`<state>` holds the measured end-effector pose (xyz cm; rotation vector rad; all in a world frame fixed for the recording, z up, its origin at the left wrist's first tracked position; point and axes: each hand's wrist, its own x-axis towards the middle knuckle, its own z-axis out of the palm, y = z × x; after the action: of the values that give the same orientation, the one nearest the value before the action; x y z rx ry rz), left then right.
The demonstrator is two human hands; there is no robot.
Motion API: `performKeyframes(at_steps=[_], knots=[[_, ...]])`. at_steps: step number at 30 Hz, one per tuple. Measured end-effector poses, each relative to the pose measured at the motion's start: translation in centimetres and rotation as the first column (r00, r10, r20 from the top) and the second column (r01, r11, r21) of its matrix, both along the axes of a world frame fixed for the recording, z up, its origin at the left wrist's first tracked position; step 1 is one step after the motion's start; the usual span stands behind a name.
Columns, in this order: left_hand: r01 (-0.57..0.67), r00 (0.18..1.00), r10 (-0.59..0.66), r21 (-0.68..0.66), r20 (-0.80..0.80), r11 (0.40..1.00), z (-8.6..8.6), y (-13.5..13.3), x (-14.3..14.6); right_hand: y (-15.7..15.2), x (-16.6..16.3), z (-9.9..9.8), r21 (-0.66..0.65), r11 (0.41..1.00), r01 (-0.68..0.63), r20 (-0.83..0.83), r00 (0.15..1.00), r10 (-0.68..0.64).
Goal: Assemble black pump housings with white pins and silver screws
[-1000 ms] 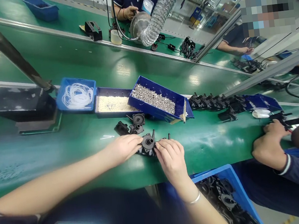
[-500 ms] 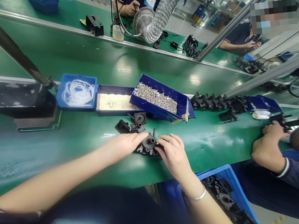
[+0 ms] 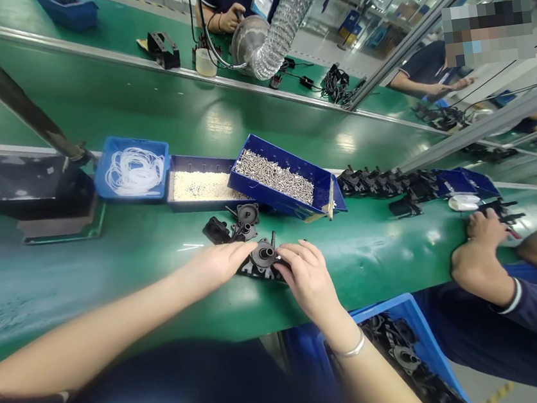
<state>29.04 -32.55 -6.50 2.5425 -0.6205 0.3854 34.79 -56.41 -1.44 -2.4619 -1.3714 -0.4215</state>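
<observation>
A black plastic pump housing (image 3: pixel 264 254) with a round cover, a central spout and a side pipe sits on the green bench. My left hand (image 3: pixel 222 262) grips its left edge, fingers together and thumb side toward the cover. At the right edge, my right hand (image 3: pixel 308 274) pinches a small shiny screw (image 3: pixel 279 257) between thumb and fingertips, close against the cover's rim. Just behind the housing lie more black pump parts (image 3: pixel 246 220). A blue bin of metal screws (image 3: pixel 275 178) stands tilted beyond them.
Left of the screws are a bin of small cream pieces (image 3: pixel 203 184) and a blue tray of white tubing (image 3: pixel 133 171). A blue crate (image 3: pixel 410 315) of black parts stands below the bench edge. At right, a co-worker's hand (image 3: pixel 487 228) rests on another assembly.
The view has shifted slightly. My hands keep their places on the housing. At right, the co-worker's black-handled tool has moved away from the assembly.
</observation>
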Motion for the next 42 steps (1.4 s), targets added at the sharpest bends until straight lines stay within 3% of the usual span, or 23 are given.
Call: performKeyframes(at_steps=[6,12,19,27,31,34,37,40,42], knots=[[0.060,0.992,-0.076,-0.152,-0.103,0.987,0.4,0.6,0.7,-0.1,0.8,1.1,-0.051,0.998,-0.046,-0.129,0.991,0.039],[0.124,0.979,-0.135,-0.079,-0.152,0.989,1.9,1.5,1.1,0.6,1.8,2.3,-0.125,0.981,-0.149,-0.234,0.965,0.116],[0.150,0.983,-0.156,-0.063,-0.097,0.987,1.6,1.8,1.2,0.5,1.5,2.0,-0.094,0.983,-0.158,-0.160,0.977,0.142],[0.162,0.961,-0.197,0.183,0.194,0.970,0.2,1.9,0.5,-0.9,-0.3,-0.8,-0.035,0.992,-0.122,0.047,0.991,0.124],[0.144,0.952,-0.191,0.199,0.239,0.969,0.1,1.7,-0.2,-0.6,-1.1,-0.4,-0.057,0.991,-0.119,0.101,0.987,0.124],[0.125,0.946,-0.152,0.111,0.285,0.986,1.6,1.9,-0.4,-0.4,-1.0,2.3,-0.069,0.993,-0.095,0.137,0.985,0.103],[0.090,0.919,-0.086,0.008,0.384,0.996,5.1,2.0,1.2,-0.3,1.0,6.0,0.014,1.000,-0.006,0.187,0.982,0.003],[0.026,0.924,-0.032,0.022,0.381,0.999,9.3,1.2,6.1,0.6,6.0,8.4,0.051,0.990,0.134,0.180,0.974,-0.141],[-0.069,0.985,0.052,0.103,0.166,0.992,11.6,0.1,10.6,1.9,10.1,8.8,-0.083,0.962,0.261,0.079,0.964,-0.255]])
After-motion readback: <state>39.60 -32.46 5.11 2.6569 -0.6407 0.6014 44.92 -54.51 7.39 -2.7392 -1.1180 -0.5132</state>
